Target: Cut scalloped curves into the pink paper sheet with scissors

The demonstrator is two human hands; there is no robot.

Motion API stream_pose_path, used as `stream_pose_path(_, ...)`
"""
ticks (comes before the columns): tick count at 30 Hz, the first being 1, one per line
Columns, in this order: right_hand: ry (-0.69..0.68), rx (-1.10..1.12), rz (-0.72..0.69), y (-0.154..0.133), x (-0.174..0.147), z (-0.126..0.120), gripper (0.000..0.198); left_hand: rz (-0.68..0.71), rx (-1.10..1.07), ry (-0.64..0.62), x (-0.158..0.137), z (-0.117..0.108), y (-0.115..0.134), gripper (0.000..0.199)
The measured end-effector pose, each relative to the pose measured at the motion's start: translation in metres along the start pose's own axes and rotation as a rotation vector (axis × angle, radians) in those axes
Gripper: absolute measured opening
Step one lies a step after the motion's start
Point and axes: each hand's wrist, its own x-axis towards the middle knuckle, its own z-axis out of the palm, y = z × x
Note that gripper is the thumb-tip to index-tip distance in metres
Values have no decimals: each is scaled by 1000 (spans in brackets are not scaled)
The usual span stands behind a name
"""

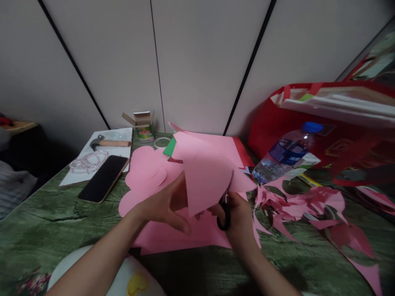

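Observation:
A sheet of pink paper (206, 176) is held raised in front of me, with a loose flap on its right side. My left hand (173, 205) supports it from the left; its thumb stands away from the sheet and the other fingers are mostly hidden behind it. My right hand (239, 213) grips black-handled scissors (227, 216), whose blades meet the sheet's right edge. Beneath both hands lie more pink sheets (185, 238). Rounded pink paper cutouts (143, 172) are piled at the left.
Pink scraps (299, 205) spread over the right side, near a tilted water bottle (284, 152) and a red bag (271, 119). On the left are a phone (104, 179), a hammer (112, 143), a string of beads (88, 161) and a small open box (144, 128). A wall stands behind.

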Motion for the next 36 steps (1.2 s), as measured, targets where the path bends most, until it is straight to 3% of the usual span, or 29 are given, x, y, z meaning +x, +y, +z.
stream_pose_path(3,226,-150,-142,-7,-5,-2,29,-20,136,-91,1,8,2,53)
stream_pose_path(6,252,-169,-132,-8,-7,0,31,-30,230,-82,4,14,-1,33)
stream_pose_path(10,62,-18,45,3,-4,8,33,14,167,54,8,18,-11,19)
stream_pose_path(12,-42,75,111,12,-3,12,36,-6,139,222,10,20,-18,18)
stream_pose_path(15,-158,155,168,21,-5,16,36,-20,187,575,11,21,-25,23)
stream_pose_path(17,-202,182,204,23,-8,18,35,-30,149,713,13,21,-28,28)
stream_pose_path(24,-384,293,328,24,-14,21,25,56,-199,794,22,19,-27,17)
stream_pose_path(29,-511,424,411,26,-15,20,20,139,-181,925,22,11,-30,22)
stream_pose_path(36,-597,498,456,23,-13,18,20,190,-243,916,23,11,-31,31)
